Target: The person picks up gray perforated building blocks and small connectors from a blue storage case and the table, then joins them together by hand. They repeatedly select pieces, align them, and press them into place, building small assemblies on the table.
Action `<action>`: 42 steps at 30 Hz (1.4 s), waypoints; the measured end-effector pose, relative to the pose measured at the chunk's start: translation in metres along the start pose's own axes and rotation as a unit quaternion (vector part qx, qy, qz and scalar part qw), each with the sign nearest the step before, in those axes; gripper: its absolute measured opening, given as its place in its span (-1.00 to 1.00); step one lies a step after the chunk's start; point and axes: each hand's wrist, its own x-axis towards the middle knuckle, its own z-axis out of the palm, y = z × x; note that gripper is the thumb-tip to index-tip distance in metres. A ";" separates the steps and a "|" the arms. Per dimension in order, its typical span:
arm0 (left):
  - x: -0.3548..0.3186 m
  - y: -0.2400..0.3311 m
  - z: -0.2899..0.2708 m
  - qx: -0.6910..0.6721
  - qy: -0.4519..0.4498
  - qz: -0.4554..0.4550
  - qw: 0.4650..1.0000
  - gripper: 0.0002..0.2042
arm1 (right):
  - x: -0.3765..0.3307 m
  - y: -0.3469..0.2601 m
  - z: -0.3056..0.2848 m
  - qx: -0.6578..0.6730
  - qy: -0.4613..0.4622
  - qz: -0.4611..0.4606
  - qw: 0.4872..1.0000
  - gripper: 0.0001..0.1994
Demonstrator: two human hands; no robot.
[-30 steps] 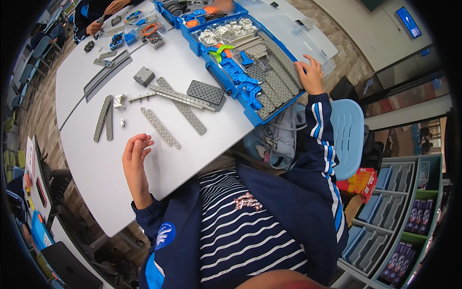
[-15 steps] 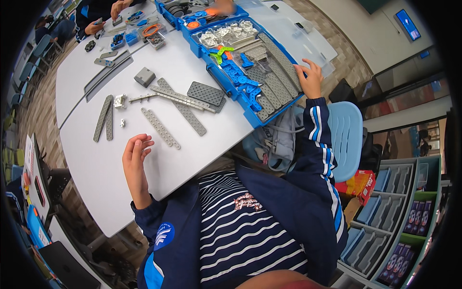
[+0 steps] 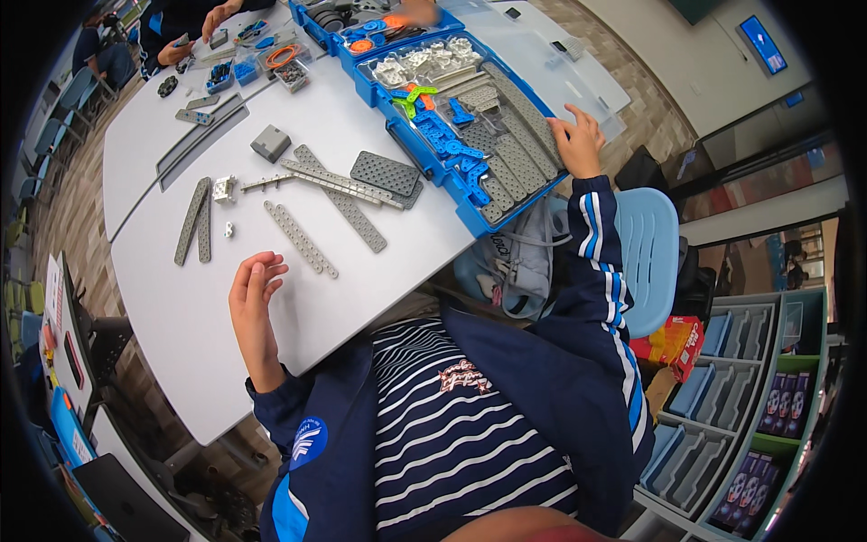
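My left hand (image 3: 256, 309) hovers by the table's front edge, fingers loosely bent and apart, holding nothing. Nearest to it lie light grey perforated beams (image 3: 300, 238). At the right side of a blue parts case (image 3: 473, 219), my right hand (image 3: 581, 142) has its fingers spread, the thumb at the rim beside the long grey strips (image 3: 524, 111). Inside the case are also blue connectors (image 3: 442, 137), a lime green piece (image 3: 408, 101) and bagged white parts (image 3: 424, 63). Grey perforated plates (image 3: 384, 173) and a crossing beam (image 3: 357, 217) rest left of the case.
A grey block (image 3: 270, 143), a white bracket (image 3: 224, 189) and two dark grey beams (image 3: 194, 221) lie on the white table (image 3: 163, 307). Across it, another person's hands (image 3: 174, 51) handle parts near small bins (image 3: 291, 75). A blue chair (image 3: 646, 262) stands at right.
My right hand has shifted very slightly up and left along the case's edge. My left hand and the parts on the table look the same.
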 end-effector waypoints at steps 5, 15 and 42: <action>0.001 -0.001 -0.001 -0.002 -0.004 0.000 1.000 -0.71 | 0.012 0.028 0.020 0.169 -0.058 0.121 0.976 -0.72; 0.002 -0.002 -0.002 -0.004 0.001 -0.007 1.000 -0.71 | 0.007 0.005 -0.009 0.008 -0.002 0.076 0.997 -0.91; 0.001 -0.006 -0.006 -0.005 0.006 -0.010 1.000 -0.71 | 0.030 0.030 -0.022 0.055 -0.176 0.014 0.983 -0.86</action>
